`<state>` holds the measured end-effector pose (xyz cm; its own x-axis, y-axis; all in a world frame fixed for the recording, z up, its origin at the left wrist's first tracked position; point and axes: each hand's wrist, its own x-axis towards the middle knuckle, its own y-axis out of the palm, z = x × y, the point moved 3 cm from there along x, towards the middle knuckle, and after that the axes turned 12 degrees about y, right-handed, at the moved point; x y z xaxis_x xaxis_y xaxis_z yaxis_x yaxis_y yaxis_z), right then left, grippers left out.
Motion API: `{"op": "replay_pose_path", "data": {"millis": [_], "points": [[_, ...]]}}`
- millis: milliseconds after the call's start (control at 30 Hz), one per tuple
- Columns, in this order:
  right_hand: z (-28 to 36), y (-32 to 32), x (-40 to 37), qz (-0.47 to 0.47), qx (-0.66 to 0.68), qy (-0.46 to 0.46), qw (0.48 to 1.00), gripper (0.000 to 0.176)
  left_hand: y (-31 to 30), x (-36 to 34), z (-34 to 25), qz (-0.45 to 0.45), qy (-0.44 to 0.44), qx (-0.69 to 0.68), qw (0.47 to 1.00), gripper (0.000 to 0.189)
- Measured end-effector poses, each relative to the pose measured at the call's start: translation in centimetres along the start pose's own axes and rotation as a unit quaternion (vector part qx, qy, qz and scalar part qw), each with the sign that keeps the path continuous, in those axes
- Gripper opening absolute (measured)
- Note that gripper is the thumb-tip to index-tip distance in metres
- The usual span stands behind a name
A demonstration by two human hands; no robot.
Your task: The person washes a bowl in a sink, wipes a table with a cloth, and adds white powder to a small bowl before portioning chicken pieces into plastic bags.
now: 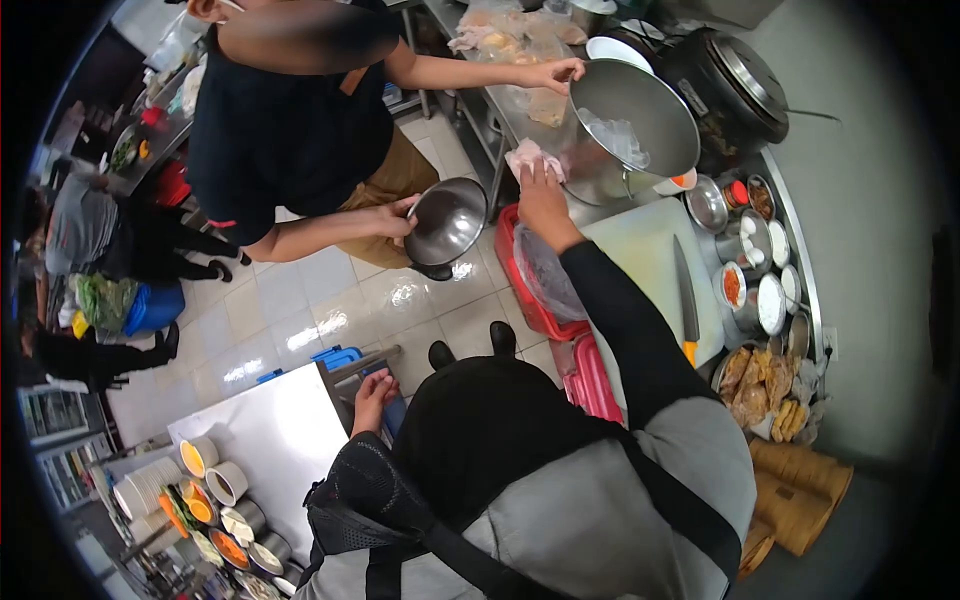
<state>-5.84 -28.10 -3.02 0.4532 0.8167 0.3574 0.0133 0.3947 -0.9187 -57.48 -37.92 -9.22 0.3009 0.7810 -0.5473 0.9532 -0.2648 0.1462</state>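
Observation:
My right hand point(545, 200) reaches out over the counter and grips a pale pink piece of raw meat point(530, 155) beside a large steel pot point(640, 120). A clear plastic bag point(548, 275) hangs under that forearm. My left hand point(372, 393) rests on the corner of a steel table point(270, 435), fingers loosely bent and holding nothing. Across from me a co-worker in a black shirt holds a steel bowl point(447, 220) in one hand. Their other hand point(555, 72) touches the pot's rim.
A white cutting board point(640, 250) carries a knife point(688, 300). Condiment tins point(755, 280), fried food point(760, 385) and a black rice cooker point(735, 85) line the right wall. Red crates point(590, 375) stand below the counter. Bowls point(215, 480) crowd the left table.

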Motion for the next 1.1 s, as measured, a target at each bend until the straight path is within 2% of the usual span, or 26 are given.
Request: {"op": "replay_pose_path", "data": {"millis": [67, 133, 167, 200, 233, 267, 300, 333, 367, 400, 433, 467, 500, 533, 567, 600, 633, 700, 733, 767, 833, 867, 933, 967, 1033, 1100], "points": [[0.1, 6.4, 3.5, 0.001, -0.158, 0.018, 0.987, 0.044, 1.1, -2.5, -1.3, -0.034, 0.015, 0.061, 0.997, 0.038], [2.0, 4.5, 6.5, 0.061, -0.21, 0.037, 0.975, 0.043, 0.9, -3.6, -0.8, -0.029, 0.092, 0.045, 0.994, 0.038], [0.0, 7.5, 6.6, 0.093, -0.187, -0.059, 0.976, 0.041, 1.5, -5.3, -1.6, -0.042, 0.111, 0.036, 0.992, 0.038], [-2.2, 10.6, 5.4, 0.036, -0.179, -0.168, 0.969, 0.043, 1.7, -7.3, -1.9, -0.081, 0.112, 0.037, 0.99, 0.036], [-3.1, 10.1, 6.9, 0.105, -0.075, -0.212, 0.969, 0.043, 1.3, -9.3, -1.3, -0.116, 0.149, 0.093, 0.978, 0.034], [-2.3, 7.4, 8.2, 0.302, 0.007, -0.117, 0.946, 0.045, 0.9, -11.5, 0.1, -0.167, 0.145, 0.107, 0.969, 0.033], [-3.5, 7.9, 9.2, 0.372, 0.041, -0.06, 0.925, 0.055, 0.6, -13.8, 1.5, -0.215, 0.147, 0.11, 0.959, 0.034], [-5.4, 6.9, 9.6, 0.368, -0.026, -0.177, 0.912, 0.062, 1.6, -16.6, 2.0, -0.269, 0.138, 0.102, 0.948, 0.035], [-8.0, 8.1, 10.0, 0.358, -0.013, -0.17, 0.918, 0.058, 2.8, -19.3, 2.4, -0.312, 0.122, 0.05, 0.941, 0.035], [-7.1, 6.4, 9.5, 0.406, -0.006, -0.2, 0.892, 0.051, 3.7, -21.6, 2.5, -0.34, 0.108, 0.006, 0.934, 0.034], [0.9, -4.8, 5.0, 0.547, 0.172, -0.084, 0.815, 0.041, 4.7, -23.3, 2.5, -0.359, 0.11, -0.065, 0.925, 0.038], [3.8, -7.0, 2.8, 0.6, 0.219, -0.074, 0.766, 0.029, 4.9, -24.1, 2.8, -0.385, 0.111, -0.075, 0.913, 0.038], [7.5, -8.6, 0.4, 0.636, 0.227, -0.086, 0.732, 0.033, 4.3, -24.3, 3.0, -0.331, 0.117, -0.09, 0.932, 0.04], [9.9, -8.9, -2.1, 0.654, 0.242, -0.112, 0.708, 0.035, 4.5, -24.1, 2.8, -0.275, 0.129, -0.098, 0.948, 0.043], [12.9, -9.6, -5.2, 0.641, 0.288, -0.198, 0.683, 0.037, 4.8, -23.3, 2.7, -0.238, 0.115, -0.093, 0.96, 0.046], [16.8, -12.1, -8.5, 0.621, 0.29, -0.25, 0.684, 0.041, 4.9, -22.2, 2.4, -0.2, 0.102, -0.089, 0.97, 0.049], [20.4, -15.8, -12.2, 0.614, 0.327, -0.31, 0.649, 0.05, 5.6, -21.8, 0.7, -0.187, 0.131, -0.175, 0.958, 0.051], [24.7, -19.8, -18.5, 0.785, 0.37, -0.234, 0.437, 0.072, 6.5, -20.4, -1.2, -0.147, 0.178, -0.374, 0.898, 0.052], [25.9, -20.5, -20.0, 0.772, 0.362, -0.295, 0.43, 0.076, 6.0, -19.7, -1.5, -0.119, 0.193, -0.483, 0.846, 0.052], [26.9, -21.1, -21.0, 0.753, 0.362, -0.309, 0.454, 0.073, 4.1, -19.6, -1.1, -0.124, 0.204, -0.484, 0.842, 0.052], [27.8, -20.6, -22.8, 0.715, 0.358, -0.312, 0.513, 0.069, -0.7, -21.5, 0.2, -0.254, 0.228, -0.334, 0.879, 0.046], [27.8, -18.8, -23.4, 0.698, 0.352, -0.302, 0.547, 0.067, -2.6, -23.4, 1.0, -0.259, 0.233, -0.335, 0.876, 0.046], [27.7, -15.2, -25.3, 0.65, 0.299, -0.305, 0.628, 0.057, -6.8, -30.1, 1.9, -0.402, 0.338, -0.094, 0.846, 0.042], [27.1, -12.8, -26.2, 0.627, 0.26, -0.312, 0.665, 0.055, -8.0, -33.3, 2.9, -0.485, 0.339, 0.073, 0.803, 0.042], [25.8, -8.0, -29.2, 0.586, 0.213, -0.344, 0.702, 0.046, -10.2, -39.7, 5.7, -0.576, 0.308, 0.365, 0.664, 0.049], [23.3, -1.8, -32.4, 0.632, 0.148, -0.3, 0.699, 0.043, -12.7, -43.7, 12.1, -0.529, 0.111, 0.481, 0.69, 0.054]]}}
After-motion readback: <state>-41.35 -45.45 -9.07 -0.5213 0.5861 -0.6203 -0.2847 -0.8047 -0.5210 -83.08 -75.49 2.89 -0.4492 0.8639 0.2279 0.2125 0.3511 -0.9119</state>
